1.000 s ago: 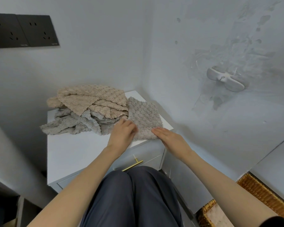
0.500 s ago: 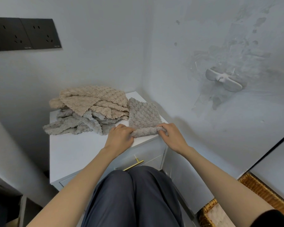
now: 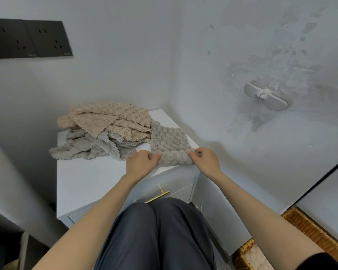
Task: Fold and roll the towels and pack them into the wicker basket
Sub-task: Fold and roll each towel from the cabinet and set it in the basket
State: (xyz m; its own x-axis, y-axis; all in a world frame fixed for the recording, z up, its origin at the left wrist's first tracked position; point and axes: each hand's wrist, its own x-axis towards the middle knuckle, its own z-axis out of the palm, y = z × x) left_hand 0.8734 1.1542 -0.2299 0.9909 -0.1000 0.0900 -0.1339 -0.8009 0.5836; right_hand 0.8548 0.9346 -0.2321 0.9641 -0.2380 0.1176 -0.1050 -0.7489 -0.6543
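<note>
Seen from above, we look down on a person's two bare hands at work on a grey towel (image 3: 169, 140) laid along the right-hand part of a white cabinet (image 3: 86, 182) that stands in the corner of a pale room. The towel's near end is rolled into a thick tube at the front edge of the cabinet top, while its far end lies flat and reaches toward the wall. The left hand (image 3: 140, 164) grips the roll's left end with its fingers curled over the cloth. The right hand (image 3: 206, 160) grips the right end in the same way, knuckles up, so both hands are closed round the towel. Just to the left of the towel, and touching its far corner, we find a loose heap of towels (image 3: 105, 129), beige ones lying on top of grey ones. The wicker basket (image 3: 304, 225) sits low at the right, beside the cabinet and well apart from the roll; the right forearm covers much of it. Below the roll, a brass handle (image 3: 157, 195) shows on a drawer front, just above the person's knees in dark trousers (image 3: 158, 230). Two black sockets (image 3: 29, 38) are set in the wall at upper left, and a white fitting (image 3: 267, 96) is stuck to the scuffed wall at the right.
</note>
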